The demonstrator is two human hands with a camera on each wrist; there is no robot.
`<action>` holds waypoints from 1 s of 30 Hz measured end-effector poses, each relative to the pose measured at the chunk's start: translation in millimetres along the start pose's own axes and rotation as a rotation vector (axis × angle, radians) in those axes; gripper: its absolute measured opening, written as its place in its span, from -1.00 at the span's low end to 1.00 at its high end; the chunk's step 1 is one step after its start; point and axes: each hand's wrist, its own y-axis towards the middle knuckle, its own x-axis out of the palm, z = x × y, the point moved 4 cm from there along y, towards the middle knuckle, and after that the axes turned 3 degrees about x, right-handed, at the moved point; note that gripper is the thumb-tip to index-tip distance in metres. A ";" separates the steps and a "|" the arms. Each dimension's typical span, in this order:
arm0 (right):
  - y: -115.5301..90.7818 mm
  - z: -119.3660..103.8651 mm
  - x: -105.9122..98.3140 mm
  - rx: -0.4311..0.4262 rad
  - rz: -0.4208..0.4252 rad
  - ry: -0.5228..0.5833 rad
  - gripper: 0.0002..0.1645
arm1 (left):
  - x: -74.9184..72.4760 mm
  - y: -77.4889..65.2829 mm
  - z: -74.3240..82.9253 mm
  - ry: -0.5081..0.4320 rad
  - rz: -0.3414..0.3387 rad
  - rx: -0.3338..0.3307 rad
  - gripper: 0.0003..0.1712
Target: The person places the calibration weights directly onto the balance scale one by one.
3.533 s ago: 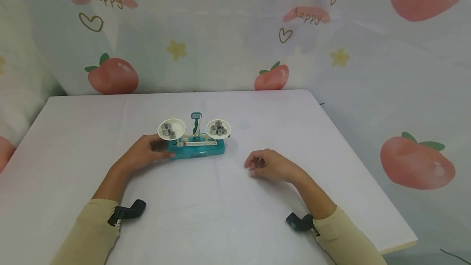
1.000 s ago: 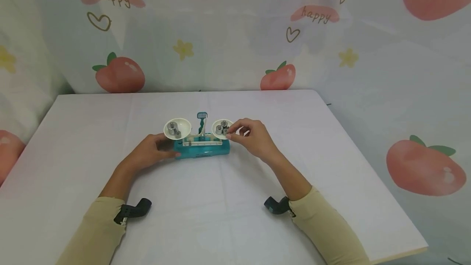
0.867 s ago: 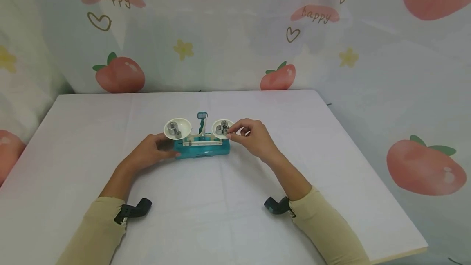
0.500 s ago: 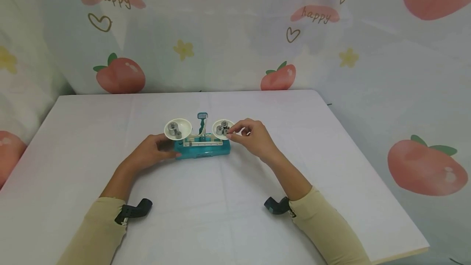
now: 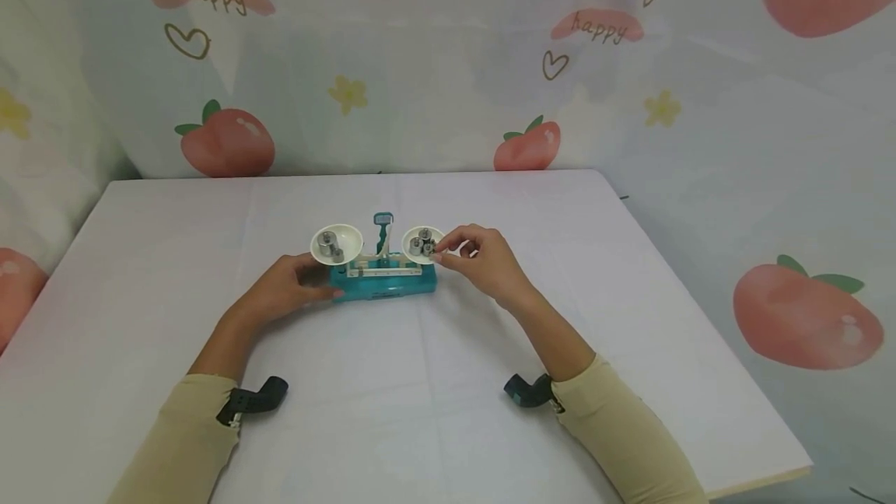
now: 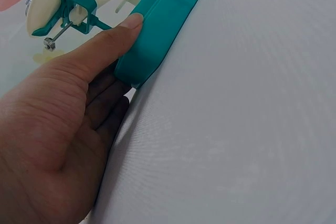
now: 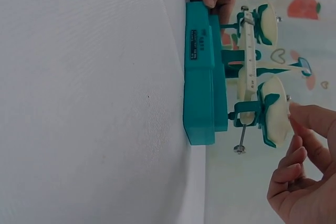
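A teal balance scale (image 5: 385,286) with two cream pans stands on the white table. My left hand (image 5: 283,286) grips the left end of its base, thumb on the front face and fingers behind, as the left wrist view shows. In the left pan (image 5: 351,236) sit metal weights (image 5: 327,240), one large and one smaller. Several metal weights (image 5: 416,245) stand in the right pan (image 5: 410,234). At that pan's right rim my right hand (image 5: 486,259) pinches a small weight between thumb and forefinger; the fingertips mostly hide it. In the right wrist view the thumb overlaps the pan's edge.
The white cloth-covered table (image 5: 378,426) spreads around the scale, its right edge slanting toward the front. A curtain (image 5: 434,84) printed with peaches hangs behind. An adjusting nut (image 7: 240,149) sticks out from the beam's right end.
Since the oldest frame, my right hand has moved from over the table, left and away from me, to the right pan. Over the last second both hands stay almost still; the left keeps its grip.
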 end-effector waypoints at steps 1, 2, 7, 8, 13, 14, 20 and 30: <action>0.4 0.4 -0.2 -0.003 -0.001 0.002 -0.86 | -0.6 -0.6 0.0 0.003 -0.001 0.000 -0.18; 0.4 0.3 -0.4 -0.004 -0.003 0.003 -0.86 | -1.0 -1.4 -0.1 0.005 0.000 -0.006 -0.18; 1.6 2.0 -0.7 -0.013 -0.015 0.013 -0.85 | -2.7 -5.0 -1.0 0.019 -0.001 -0.021 -0.16; 1.7 1.8 -1.0 -0.015 -0.018 0.013 -0.84 | -3.4 -5.7 -1.1 0.023 0.000 -0.025 -0.16; -0.3 1.3 -6.9 -0.021 -0.041 0.010 -0.80 | -7.5 -5.7 -3.5 0.027 0.008 -0.026 -0.16; -1.7 1.5 -9.5 -0.018 -0.039 0.009 -0.80 | -7.4 -4.8 -3.9 0.024 0.005 -0.023 -0.16; -8.0 4.0 -26.0 -0.021 -0.015 -0.036 -0.76 | -10.4 -1.6 -3.2 0.015 -0.056 -0.011 -0.16; -13.3 13.7 -36.3 -0.075 0.073 -0.285 -0.55 | -64.3 -34.8 12.8 0.302 -0.031 0.106 -0.31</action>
